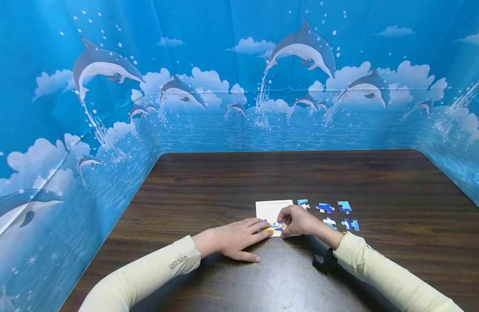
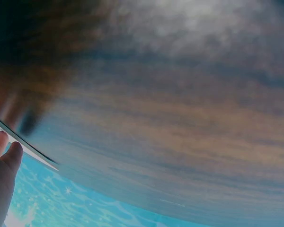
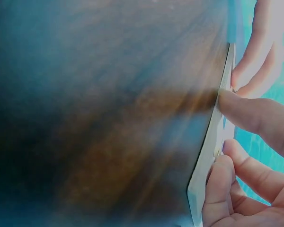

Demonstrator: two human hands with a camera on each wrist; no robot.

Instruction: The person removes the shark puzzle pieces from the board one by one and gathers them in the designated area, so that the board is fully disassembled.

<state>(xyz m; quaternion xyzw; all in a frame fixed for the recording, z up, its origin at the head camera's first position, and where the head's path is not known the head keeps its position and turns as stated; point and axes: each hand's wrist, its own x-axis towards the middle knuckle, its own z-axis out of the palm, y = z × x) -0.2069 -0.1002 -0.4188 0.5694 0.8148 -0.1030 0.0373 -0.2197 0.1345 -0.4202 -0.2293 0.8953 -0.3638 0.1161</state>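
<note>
A white puzzle board [image 1: 269, 210] lies flat on the table, with joined blue, yellow and white pieces along its near edge. My left hand [image 1: 239, 238] rests at the board's near left corner, fingers stretched and fingertips on the pieces. At the near right part, my right hand [image 1: 303, 222] pinches a puzzle piece [image 1: 280, 227] between thumb and bent fingers, down at the board; the fingers partly hide it. In the right wrist view the thumb [image 3: 255, 116] touches the board's edge [image 3: 206, 161]. Only some left fingers [image 2: 9, 156] show in the left wrist view.
Several loose puzzle pieces [image 1: 325, 208] lie on the dark wooden table [image 1: 208, 186], right of the board and beyond my right hand. A black wrist strap [image 1: 325, 260] is at my right wrist. Blue dolphin-print curtain [image 1: 223, 121] borders the table's far and side edges.
</note>
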